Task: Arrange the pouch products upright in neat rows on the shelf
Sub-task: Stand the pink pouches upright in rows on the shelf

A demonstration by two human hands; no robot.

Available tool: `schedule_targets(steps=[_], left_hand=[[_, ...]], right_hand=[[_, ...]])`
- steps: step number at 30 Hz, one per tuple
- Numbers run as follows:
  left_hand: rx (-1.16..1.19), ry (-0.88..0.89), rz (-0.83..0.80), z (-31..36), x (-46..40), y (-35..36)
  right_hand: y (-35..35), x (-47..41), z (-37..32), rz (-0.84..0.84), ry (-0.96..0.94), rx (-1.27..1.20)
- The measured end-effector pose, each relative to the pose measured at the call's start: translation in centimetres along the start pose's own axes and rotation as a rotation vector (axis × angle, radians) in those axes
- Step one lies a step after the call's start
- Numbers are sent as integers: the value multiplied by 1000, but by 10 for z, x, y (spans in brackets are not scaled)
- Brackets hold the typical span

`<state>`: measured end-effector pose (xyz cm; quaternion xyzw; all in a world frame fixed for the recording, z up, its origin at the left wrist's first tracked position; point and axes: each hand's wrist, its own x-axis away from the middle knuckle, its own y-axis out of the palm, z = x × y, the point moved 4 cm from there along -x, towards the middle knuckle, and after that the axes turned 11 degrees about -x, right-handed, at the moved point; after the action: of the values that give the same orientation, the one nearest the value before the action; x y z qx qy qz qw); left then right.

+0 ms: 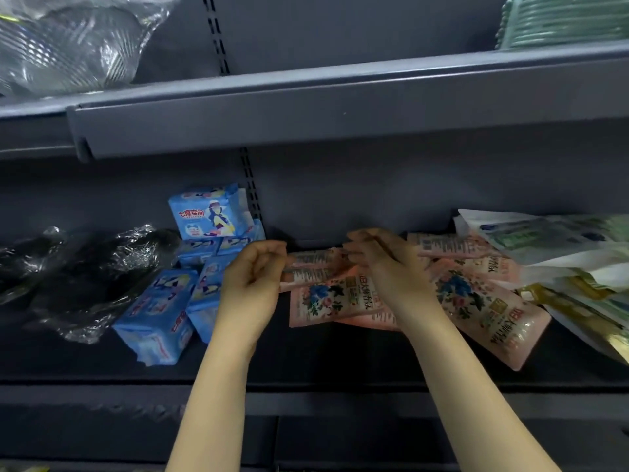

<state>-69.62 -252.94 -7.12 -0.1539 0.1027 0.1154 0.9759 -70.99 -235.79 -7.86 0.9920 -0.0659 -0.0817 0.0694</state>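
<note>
The shelf (340,366), a dark grey deck under a deeper upper shelf, carries three loose groups, and none of the pouch stock stands upright yet. To the far right lies a slumped heap of white, green and gold pouches (558,253); at the left, crumpled black film-wrapped bundles (85,267) and a tumble of blue packs (190,287); in the middle, the pink floral pouches (483,301) lie flat and overlapping, some printed face up, some back up. Both hands work on one pink pouch (313,267) raised at the rear of that pile: the left hand (252,277) pinches its left end with curled fingers, and the right hand (384,264) has its fingers bent over the right end, a narrow grip on the pouch at each side. To do this step well, I judge the pouch should be lifted clear of the ones beneath so they do not drag, turned so the floral face looks outward and the base is down, then set against the back panel. A soft pouch is likely to sag, so pressing the base flat and leaning the next one tight against it should keep the row straight.
</note>
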Motion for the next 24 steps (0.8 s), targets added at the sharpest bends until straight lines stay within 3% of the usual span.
schedule_targets(steps=[6, 16, 19, 24], left_hand=[[-251, 102, -107, -15, -45, 23], [-1060, 231, -515, -73, -101, 92], [-1130, 222, -485, -89, -103, 100], [-1291, 364, -321, -82, -104, 102]], right_hand=[[-3, -18, 2, 56, -21, 14], [-17, -29, 15, 146, -23, 26], [-26, -27, 21, 193, -16, 128], [-24, -31, 38, 172, 42, 245]])
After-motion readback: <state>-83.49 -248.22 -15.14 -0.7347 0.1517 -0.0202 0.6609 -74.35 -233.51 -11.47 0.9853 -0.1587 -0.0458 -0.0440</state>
